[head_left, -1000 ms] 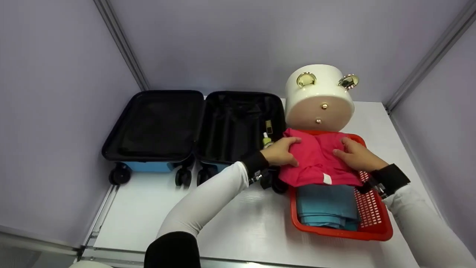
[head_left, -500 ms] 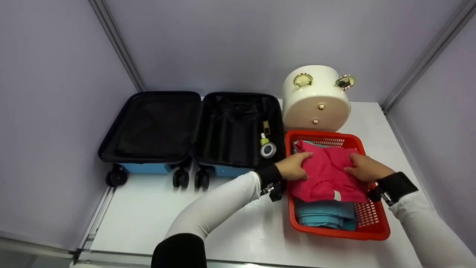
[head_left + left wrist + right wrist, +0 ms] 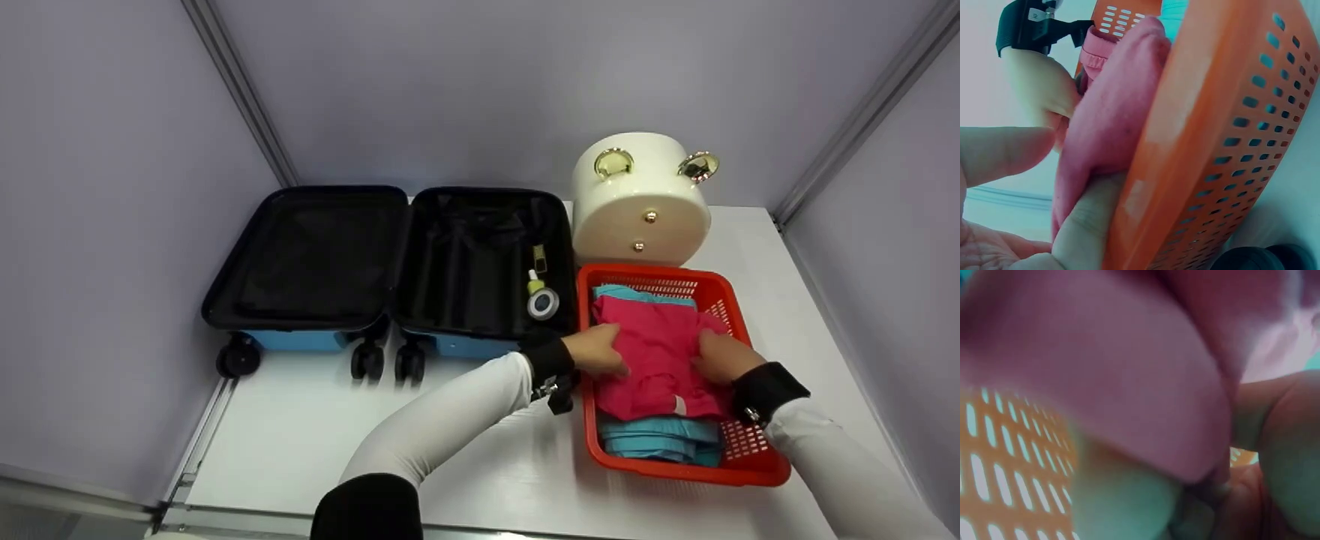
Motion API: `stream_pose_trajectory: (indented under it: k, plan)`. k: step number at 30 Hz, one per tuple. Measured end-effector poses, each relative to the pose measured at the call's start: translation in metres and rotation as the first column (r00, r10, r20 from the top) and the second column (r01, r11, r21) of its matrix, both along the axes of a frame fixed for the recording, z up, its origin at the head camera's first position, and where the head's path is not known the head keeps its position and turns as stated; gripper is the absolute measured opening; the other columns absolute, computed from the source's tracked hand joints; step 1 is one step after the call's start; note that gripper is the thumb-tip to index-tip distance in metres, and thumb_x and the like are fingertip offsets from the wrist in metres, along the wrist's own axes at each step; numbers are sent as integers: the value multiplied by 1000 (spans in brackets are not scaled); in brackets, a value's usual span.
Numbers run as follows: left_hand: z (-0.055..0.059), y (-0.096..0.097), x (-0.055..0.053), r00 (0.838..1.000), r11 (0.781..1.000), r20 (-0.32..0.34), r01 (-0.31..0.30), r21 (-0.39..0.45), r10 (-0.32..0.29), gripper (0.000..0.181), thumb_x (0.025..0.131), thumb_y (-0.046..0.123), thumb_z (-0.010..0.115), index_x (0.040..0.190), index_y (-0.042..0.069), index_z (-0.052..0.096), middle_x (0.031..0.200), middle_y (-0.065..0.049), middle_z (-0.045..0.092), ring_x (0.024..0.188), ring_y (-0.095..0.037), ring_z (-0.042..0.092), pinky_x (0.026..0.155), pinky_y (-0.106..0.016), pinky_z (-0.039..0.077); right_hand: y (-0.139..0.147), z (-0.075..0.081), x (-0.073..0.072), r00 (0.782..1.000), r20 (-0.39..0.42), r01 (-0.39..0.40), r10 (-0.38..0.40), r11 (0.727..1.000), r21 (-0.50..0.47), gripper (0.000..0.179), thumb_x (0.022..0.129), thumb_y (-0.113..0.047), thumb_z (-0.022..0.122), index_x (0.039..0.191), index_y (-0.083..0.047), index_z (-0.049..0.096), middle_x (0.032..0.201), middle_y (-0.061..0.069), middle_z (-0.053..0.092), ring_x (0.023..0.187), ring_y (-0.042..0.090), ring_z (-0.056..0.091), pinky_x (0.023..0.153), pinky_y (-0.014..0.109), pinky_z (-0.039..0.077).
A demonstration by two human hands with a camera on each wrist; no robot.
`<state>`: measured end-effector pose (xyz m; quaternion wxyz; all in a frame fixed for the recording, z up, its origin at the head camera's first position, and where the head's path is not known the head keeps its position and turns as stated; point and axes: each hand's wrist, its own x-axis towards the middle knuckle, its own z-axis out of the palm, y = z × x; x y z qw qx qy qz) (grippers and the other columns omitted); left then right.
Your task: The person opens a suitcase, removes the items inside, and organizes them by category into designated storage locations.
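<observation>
Fingers [image 3: 1086, 225] of the left hand [image 3: 596, 349] and right hand [image 3: 724, 358] grasp a rumpled, bright-pink garment [image 3: 656, 341] with a white tag [image 3: 680, 406].

Both forearms [image 3: 442, 412] reach forward, the left hand [image 3: 596, 349] and right hand [image 3: 724, 358] facing each other, each gripping.

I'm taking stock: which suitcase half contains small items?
The right suitcase half, beside the red basket: a gold item and round item show inside; the left suitcase half shows none.
</observation>
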<state>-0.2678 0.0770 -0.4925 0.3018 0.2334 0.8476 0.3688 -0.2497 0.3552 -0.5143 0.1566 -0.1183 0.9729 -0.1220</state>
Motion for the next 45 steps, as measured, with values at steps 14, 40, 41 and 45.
stream_pose_trajectory:
  k: [14,40,41,45]
  plan:
    - [30,11,17,983,996,-162,82,-26,-85,64,104,34,73,157,2,55,161,-8,58,156,-19,47,122,-26,42,-33,16,-1,968,-245,2,-51,980,-197,53,93,-21,84,125,11,55,113,34,63,98,46,64,87,64,57]
    - [-1,11,3,996,987,-43,79,141,-73,46,112,38,55,136,4,75,133,-10,77,107,-11,68,90,-19,51,-49,-10,4,996,26,-81,83,995,-62,99,96,-58,77,166,1,38,157,51,37,149,70,35,110,76,45]
    - [0,8,3,997,987,-43,66,149,-60,46,113,38,55,137,4,74,135,-10,76,111,-12,69,92,-19,51,-49,-9,3,996,31,-76,78,995,-64,100,95,-58,78,165,1,39,157,50,39,149,69,35,110,77,45]
    - [4,-4,2,997,980,-76,26,198,-11,40,112,32,59,136,3,73,134,-10,76,115,-13,70,93,-19,53,-52,-4,1,998,18,-63,64,995,-81,95,95,-55,80,160,6,46,152,44,52,145,65,44,112,76,44]
